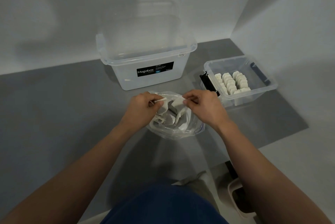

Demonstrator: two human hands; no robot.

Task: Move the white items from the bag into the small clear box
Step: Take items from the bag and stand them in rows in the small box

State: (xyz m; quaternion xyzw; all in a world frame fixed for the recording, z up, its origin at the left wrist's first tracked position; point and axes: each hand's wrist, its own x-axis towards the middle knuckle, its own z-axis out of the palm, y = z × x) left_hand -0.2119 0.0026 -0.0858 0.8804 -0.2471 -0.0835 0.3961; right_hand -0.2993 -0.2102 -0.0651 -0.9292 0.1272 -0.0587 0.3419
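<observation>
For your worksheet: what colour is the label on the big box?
Label: black, white lettering; head view.

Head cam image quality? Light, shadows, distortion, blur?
Head view: dim, even light, little glare; broad soft shadows on the wall behind the large box; wide-angle stretches the forearms; left hand, right hand, the white items they pinch, bag and small clear box read sharp.

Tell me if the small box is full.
Partly full: rows of white items fill the left of the small box; the right is bare.

Storage corner — Megabox bin (126,78), small clear box (244,101)
</observation>
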